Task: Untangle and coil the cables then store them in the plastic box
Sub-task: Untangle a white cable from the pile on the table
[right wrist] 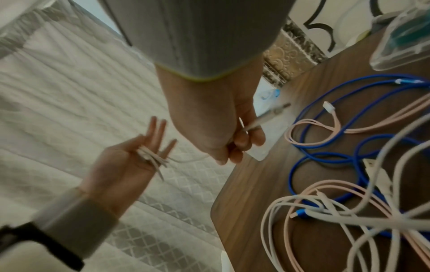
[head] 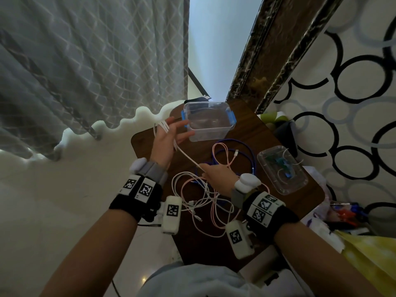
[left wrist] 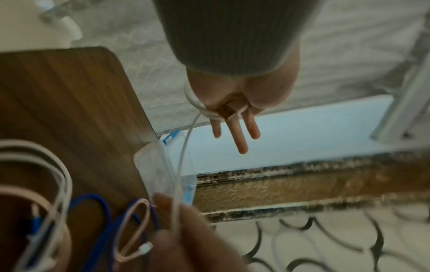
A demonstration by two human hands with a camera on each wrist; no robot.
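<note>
My left hand (head: 174, 131) is raised beside the clear plastic box (head: 209, 123), palm up with fingers straight. Several loops of a white cable (head: 164, 126) are wound around those fingers. The cable runs taut down to my right hand (head: 204, 169), which pinches it above the table. In the right wrist view the right hand (right wrist: 235, 143) grips the cable, and its plug end (right wrist: 272, 114) sticks out past the fingers. The box stands open with nothing in it. A tangle of white and pink cables (head: 203, 202) and a blue cable (head: 244, 153) lie loose on the table.
The brown wooden table (head: 267, 133) is small, with a bed with patterned bedding (head: 85, 71) close on the left. The box's clear lid (head: 282, 170) lies at the right. Clutter and a yellow bag (head: 368, 254) sit off the table's right edge.
</note>
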